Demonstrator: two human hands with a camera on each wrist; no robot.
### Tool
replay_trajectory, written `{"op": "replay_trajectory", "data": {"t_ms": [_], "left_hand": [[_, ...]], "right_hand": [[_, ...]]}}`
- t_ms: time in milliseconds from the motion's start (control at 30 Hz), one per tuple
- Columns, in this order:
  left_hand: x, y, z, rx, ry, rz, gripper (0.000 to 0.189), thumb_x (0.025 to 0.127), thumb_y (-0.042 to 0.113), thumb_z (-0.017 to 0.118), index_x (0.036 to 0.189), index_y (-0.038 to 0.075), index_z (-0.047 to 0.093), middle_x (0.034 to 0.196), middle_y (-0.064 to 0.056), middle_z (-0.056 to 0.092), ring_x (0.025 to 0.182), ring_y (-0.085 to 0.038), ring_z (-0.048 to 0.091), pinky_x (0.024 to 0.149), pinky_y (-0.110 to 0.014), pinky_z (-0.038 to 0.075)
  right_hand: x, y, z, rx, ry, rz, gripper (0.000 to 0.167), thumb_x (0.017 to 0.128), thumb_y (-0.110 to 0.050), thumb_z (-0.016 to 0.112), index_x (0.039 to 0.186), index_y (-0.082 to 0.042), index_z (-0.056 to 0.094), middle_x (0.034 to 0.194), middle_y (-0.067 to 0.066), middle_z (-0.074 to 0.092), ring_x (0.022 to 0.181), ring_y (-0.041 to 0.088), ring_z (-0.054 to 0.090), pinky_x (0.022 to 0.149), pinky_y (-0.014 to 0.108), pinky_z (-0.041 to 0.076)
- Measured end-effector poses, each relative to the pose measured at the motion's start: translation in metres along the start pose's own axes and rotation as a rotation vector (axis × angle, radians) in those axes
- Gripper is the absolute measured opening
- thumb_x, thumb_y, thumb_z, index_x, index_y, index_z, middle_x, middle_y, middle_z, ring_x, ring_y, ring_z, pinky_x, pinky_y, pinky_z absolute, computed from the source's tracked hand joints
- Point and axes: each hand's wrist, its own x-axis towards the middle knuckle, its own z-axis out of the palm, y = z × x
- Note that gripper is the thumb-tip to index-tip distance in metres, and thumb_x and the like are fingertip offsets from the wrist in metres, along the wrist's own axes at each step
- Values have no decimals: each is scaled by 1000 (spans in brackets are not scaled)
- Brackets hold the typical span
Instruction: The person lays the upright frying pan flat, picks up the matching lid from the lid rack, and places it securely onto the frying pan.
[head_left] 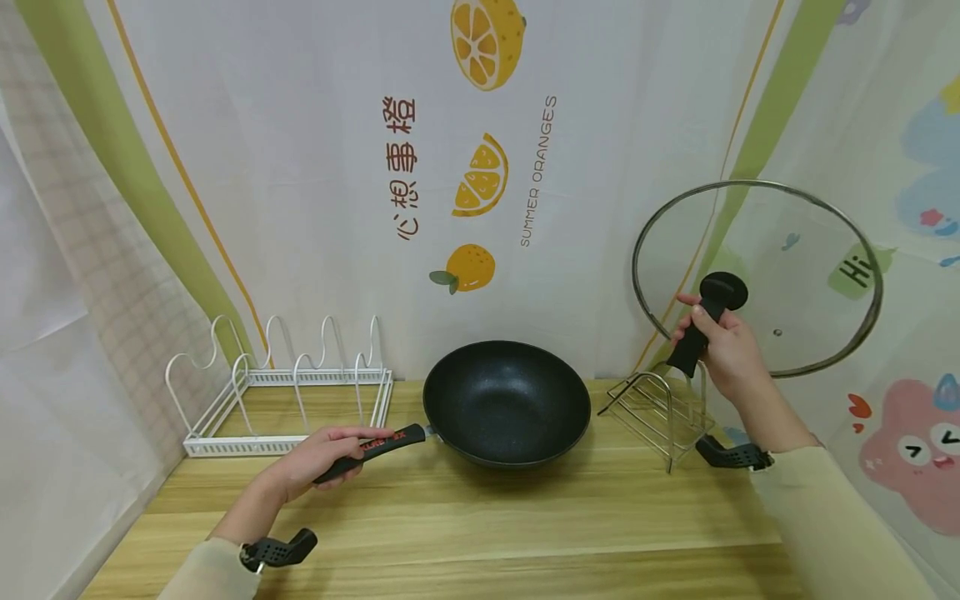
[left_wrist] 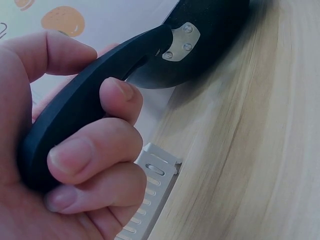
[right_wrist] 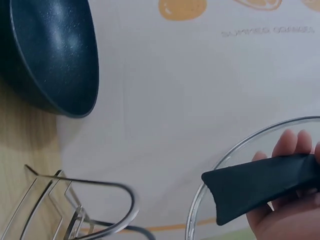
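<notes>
My left hand (head_left: pixel 327 460) grips the black handle (left_wrist: pixel 95 85) of a dark wok (head_left: pixel 504 404), its fingers curled round it in the left wrist view. The wok has an empty, shiny inside and is close over the wooden table. My right hand (head_left: pixel 723 346) holds a glass lid (head_left: pixel 806 275) by its black upright handle (head_left: pixel 693 333). The lid is raised and tilted, its metal rim facing me, above a small wire rack (head_left: pixel 660 408). In the right wrist view the lid handle (right_wrist: pixel 260 187) lies across the fingers.
A white rack (head_left: pixel 288 375) with several curved dividers stands at the back left of the wooden table (head_left: pixel 480 533). Behind everything hangs a pale cloth (head_left: pixel 322 167) printed with oranges. Another printed cloth (head_left: pixel 915 333) covers the right side.
</notes>
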Motion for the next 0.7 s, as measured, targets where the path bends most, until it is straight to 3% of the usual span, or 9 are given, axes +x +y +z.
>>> {"op": "replay_trajectory", "data": {"t_ms": [300, 467, 700], "left_hand": [[-1, -1, 0, -1, 1, -1, 54, 105, 12, 52, 158, 5, 58, 74, 1, 59, 55, -6, 45, 48, -19, 37], [-1, -1, 1, -2, 5, -9, 55, 104, 11, 52, 158, 5, 58, 74, 1, 60, 54, -6, 45, 48, -18, 37], [0, 0, 0, -5, 3, -10, 55, 104, 12, 52, 159, 5, 57, 75, 1, 60, 55, -6, 46, 48, -18, 37]], "right_hand": [[-5, -10, 21, 95, -8, 15, 27, 113, -28, 57, 129, -10, 70, 87, -2, 61, 72, 14, 58, 70, 28, 59], [-9, -12, 28, 134, -15, 66, 28, 114, -31, 54, 129, -11, 66, 86, -3, 56, 70, 13, 51, 65, 28, 52], [-9, -11, 36, 156, -28, 98, 31, 114, -33, 52, 132, -9, 61, 86, -4, 55, 68, 11, 50, 62, 26, 52]]}}
